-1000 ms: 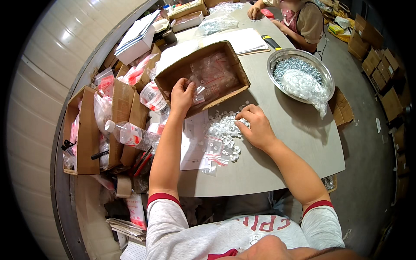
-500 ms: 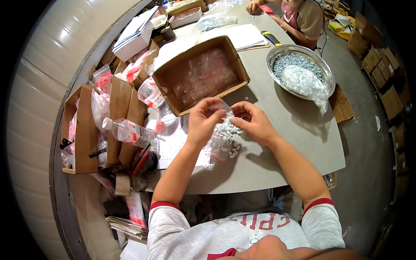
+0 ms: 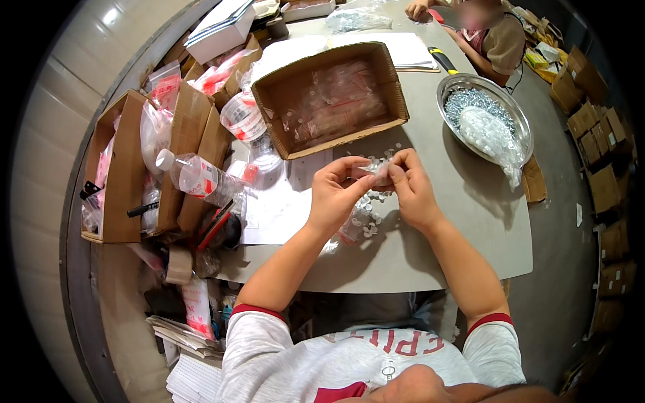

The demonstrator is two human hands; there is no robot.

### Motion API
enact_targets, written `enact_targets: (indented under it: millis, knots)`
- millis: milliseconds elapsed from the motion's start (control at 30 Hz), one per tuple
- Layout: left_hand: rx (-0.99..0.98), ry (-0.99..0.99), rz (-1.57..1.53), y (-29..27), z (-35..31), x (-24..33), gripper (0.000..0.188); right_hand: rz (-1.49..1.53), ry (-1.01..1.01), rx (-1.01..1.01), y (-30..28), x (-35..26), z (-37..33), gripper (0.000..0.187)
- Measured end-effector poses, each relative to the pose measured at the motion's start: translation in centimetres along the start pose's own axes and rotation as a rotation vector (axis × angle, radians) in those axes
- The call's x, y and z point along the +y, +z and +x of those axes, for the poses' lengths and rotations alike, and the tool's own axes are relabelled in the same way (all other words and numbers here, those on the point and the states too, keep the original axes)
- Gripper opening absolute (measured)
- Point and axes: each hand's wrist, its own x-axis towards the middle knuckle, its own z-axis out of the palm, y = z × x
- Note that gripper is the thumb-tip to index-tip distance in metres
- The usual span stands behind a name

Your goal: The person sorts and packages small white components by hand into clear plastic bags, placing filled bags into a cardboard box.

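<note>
Over the table's near half, my left hand (image 3: pixel 338 193) and my right hand (image 3: pixel 415 193) are close together. Fingers and thumbs of both pinch a small clear plastic bag (image 3: pixel 373 172); what lies inside it is hard to make out. A loose pile of small white plastic pieces (image 3: pixel 368 220) is spread below and around my hands, with a few more beyond them. More clear bags with red stripes lie at the pile's near side, partly behind my left hand. Just beyond my hands stands an open cardboard box (image 3: pixel 322 144) holding clear bags and some white pieces.
On the right, a metal bowl (image 3: pixel 449 129) contains screws and a clear bag of white pieces (image 3: pixel 494 140). Plastic bottles (image 3: pixel 201 180), papers (image 3: pixel 272 218) and cardboard boxes (image 3: pixel 111 174) crowd the left. A yellow-and-black handled tool (image 3: pixel 442 59) lies near a person (image 3: pixel 500 47) across the table.
My right hand has come up from beside the white pieces to pinch the small bag with my left. The view has shifted slightly, moving the box and bowl in the picture.
</note>
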Motion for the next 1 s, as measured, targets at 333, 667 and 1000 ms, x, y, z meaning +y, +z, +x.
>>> enact_targets:
  millis: [333, 667, 1000]
  knots:
    - [-0.302, -0.15, 0.185, -1.3, 0.1, 1.4, 0.029, -0.351, 0.002, -0.227, -1.0, -2.6, -0.1, 0.008]
    - [-0.069, 0.006, 0.406, -1.8, 0.5, 0.2, 0.014, -1.013, 0.102, -0.326, -4.8, -4.1, 1.3, 0.012]
    - [0.024, 0.157, 0.304, -1.5, 0.7, -0.8, 0.017, -1.128, -0.035, -0.712, -2.5, -3.5, -1.7, 0.008]
